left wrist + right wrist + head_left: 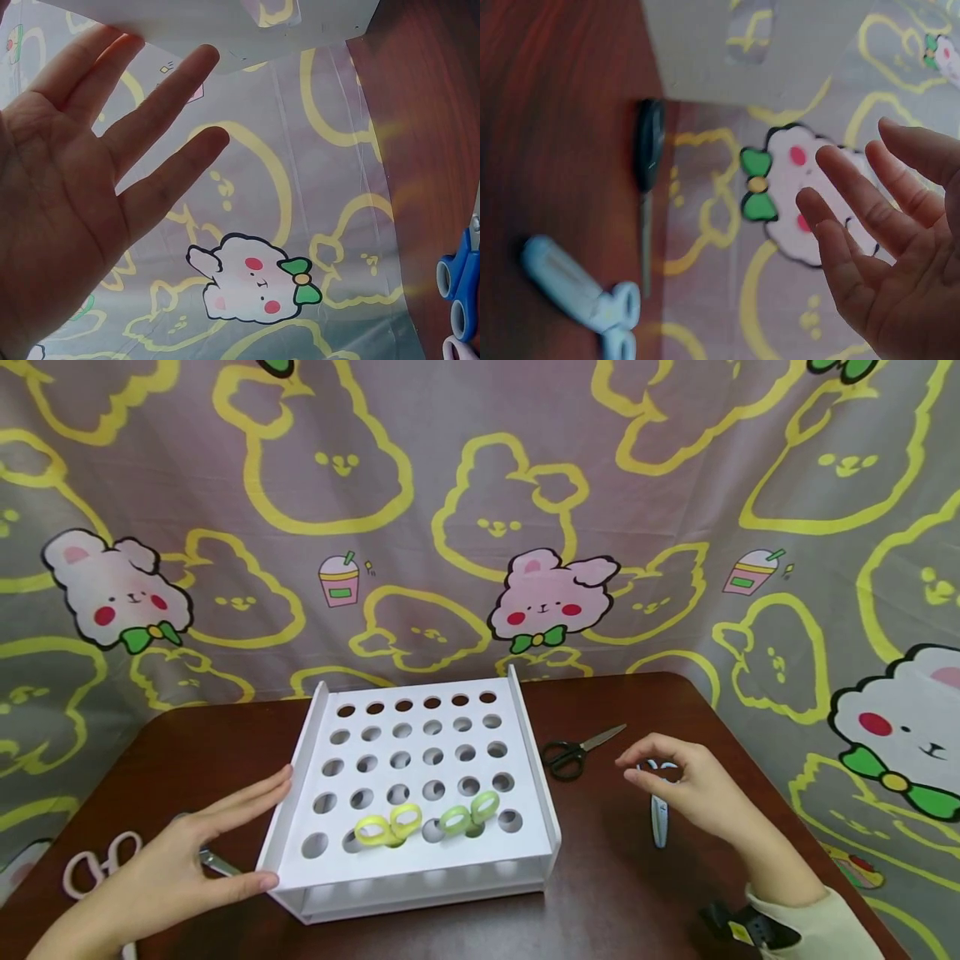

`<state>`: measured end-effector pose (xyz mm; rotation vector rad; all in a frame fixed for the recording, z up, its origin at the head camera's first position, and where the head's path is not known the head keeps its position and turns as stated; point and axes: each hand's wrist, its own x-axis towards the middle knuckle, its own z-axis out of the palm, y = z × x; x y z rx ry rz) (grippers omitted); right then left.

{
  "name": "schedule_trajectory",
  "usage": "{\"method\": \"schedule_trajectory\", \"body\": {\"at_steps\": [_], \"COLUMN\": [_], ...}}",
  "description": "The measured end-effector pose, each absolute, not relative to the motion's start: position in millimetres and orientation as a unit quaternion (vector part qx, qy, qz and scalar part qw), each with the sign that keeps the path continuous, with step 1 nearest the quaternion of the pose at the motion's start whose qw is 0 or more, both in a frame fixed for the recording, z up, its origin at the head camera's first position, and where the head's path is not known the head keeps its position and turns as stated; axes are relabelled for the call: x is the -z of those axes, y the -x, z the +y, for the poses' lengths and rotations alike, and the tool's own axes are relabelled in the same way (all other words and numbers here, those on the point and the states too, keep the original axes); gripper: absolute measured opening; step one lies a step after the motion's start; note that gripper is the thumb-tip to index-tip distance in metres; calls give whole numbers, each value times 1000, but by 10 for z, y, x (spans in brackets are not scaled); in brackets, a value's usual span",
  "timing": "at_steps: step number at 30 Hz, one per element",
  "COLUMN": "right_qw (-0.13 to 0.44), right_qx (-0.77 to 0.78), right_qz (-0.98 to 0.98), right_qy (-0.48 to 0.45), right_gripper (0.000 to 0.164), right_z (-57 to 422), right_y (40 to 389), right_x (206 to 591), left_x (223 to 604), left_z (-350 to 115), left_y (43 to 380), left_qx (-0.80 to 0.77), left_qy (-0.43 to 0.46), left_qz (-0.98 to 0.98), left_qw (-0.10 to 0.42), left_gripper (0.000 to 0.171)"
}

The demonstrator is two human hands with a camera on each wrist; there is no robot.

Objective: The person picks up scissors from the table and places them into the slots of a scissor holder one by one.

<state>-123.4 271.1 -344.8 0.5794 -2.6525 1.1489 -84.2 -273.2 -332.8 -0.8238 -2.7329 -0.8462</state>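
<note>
We see the pale-blue plastic scissors (659,825) lying on the dark reddish-brown wooden counter (607,885), below the right hand (693,783), which is far nearer to them than the left hand (176,872). Their long axis runs near to far, rings at the far end; from the head view, those rings show through the gap between thumb and forefinger. The right fingers are loosely bent, moderately apart, holding nothing, and clear of the scissors in the right wrist view. We find the left fingers spread and nearly straight, tips against the left wall of the white, round-holed rack (375,863), gripping nothing. Black-handled metal scissors (573,748) lie between rack and right hand.
</note>
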Motion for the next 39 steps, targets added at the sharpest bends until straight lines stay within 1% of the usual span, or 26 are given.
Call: {"method": "schedule_trajectory", "body": {"at_steps": [10, 19, 21, 26, 28, 34, 39], "right_qw": [89, 36, 42, 91, 94, 31, 6], "right_qx": [-351, -317, -308, -274, -264, -264, -253], "right_qz": [-918, -940, -941, -942, -945, -952, -956], "right_qy": [-164, -124, -134, -171, -168, -151, -150], "right_gripper": [12, 19, 21, 26, 30, 40, 45], "right_z": [3057, 3252, 3283, 3346, 3360, 3388, 3375], "right_y": [1464, 1629, 1663, 1726, 1737, 1773, 1814], "right_x": [3766, 3897, 3942, 4039, 4058, 4088, 4081], "left_x": [3329, 3314, 3311, 3300, 3298, 3306, 3311], "left_z": [-2728, -2718, -2716, -2713, -2710, -2707, -2708], "left_y": [831, 828, 824, 830, 835, 832, 820], "left_qx": [282, 275, 276, 273, 271, 270, 275], "left_qy": [267, 263, 261, 265, 263, 257, 262], "left_qz": [-918, -922, -923, -922, -923, -925, -922], "left_qw": [76, 74, 71, 74, 73, 70, 76], "left_gripper": [88, 87, 87, 87, 87, 87, 87]}}
